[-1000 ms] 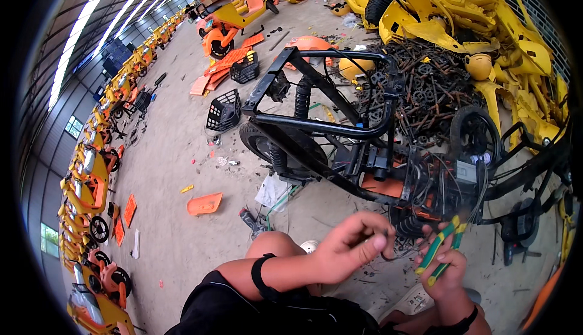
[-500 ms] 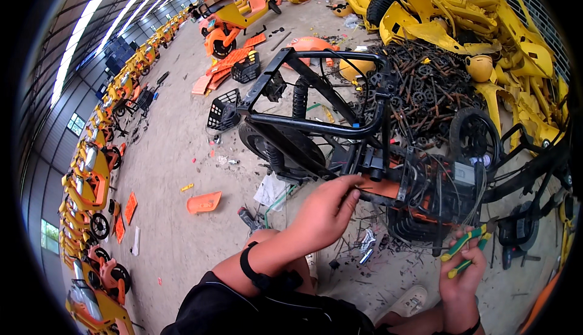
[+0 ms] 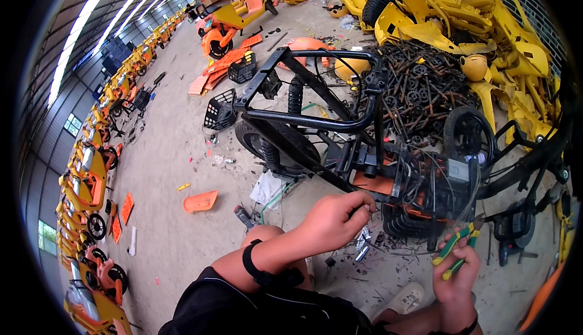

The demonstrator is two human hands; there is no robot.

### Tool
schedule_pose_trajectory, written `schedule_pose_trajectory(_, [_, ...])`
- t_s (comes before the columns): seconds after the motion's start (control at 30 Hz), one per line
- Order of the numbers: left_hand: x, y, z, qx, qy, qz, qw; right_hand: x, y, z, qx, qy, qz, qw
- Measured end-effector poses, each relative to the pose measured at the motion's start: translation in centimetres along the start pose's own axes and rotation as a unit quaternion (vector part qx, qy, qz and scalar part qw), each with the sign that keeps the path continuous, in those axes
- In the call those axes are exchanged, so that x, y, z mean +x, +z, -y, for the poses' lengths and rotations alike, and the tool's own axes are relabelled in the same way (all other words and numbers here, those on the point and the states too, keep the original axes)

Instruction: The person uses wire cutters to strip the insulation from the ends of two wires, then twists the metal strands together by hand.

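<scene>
In front of me stands a stripped black scooter frame (image 3: 316,121) with its rear wheel (image 3: 252,140) still fitted. My left hand (image 3: 341,218) is closed in a pinch just on the near side of the frame's lower tube. A small dark thing may be between its fingers, but I cannot make it out. At the lower right, my right hand (image 3: 456,274) grips green-and-yellow pliers (image 3: 452,249), jaws pointing up to the right. Close above them, grey wires (image 3: 470,198) hang out of the frame around a grey box (image 3: 458,171). An orange panel (image 3: 373,183) shows inside the frame.
Behind the frame rises a heap of rusty metal parts (image 3: 419,86), with yellow body panels (image 3: 510,43) piled beyond. Black baskets (image 3: 221,110), an orange cover (image 3: 200,201) and scraps lie on the floor. Yellow scooters (image 3: 88,177) line the left wall. A shoe (image 3: 405,298) is below me.
My left hand has come away from the frame's tube, down and slightly right toward me. My right hand, with the pliers, has shifted a little down and left.
</scene>
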State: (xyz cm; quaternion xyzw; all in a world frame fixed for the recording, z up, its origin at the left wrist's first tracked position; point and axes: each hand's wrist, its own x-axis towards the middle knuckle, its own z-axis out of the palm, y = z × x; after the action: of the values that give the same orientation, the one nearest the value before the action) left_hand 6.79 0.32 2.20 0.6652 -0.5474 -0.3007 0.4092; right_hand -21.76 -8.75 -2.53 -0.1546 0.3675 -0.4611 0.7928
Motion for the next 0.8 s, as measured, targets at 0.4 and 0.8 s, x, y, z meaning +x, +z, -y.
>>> schedule_pose_trajectory(0.4, [-0.2,3.0,1.1,-0.073,-0.011,0.091,0.993,-1.1,1.4,-2.0,-0.109,0.163,0.174,0.965])
schedule_pose_trajectory(0.8, [0.2,6.1,1.5,-0.458,-0.253,0.283,0.804,-2.1,1.7,-4.0,-0.139,0.253,0.345,0.893])
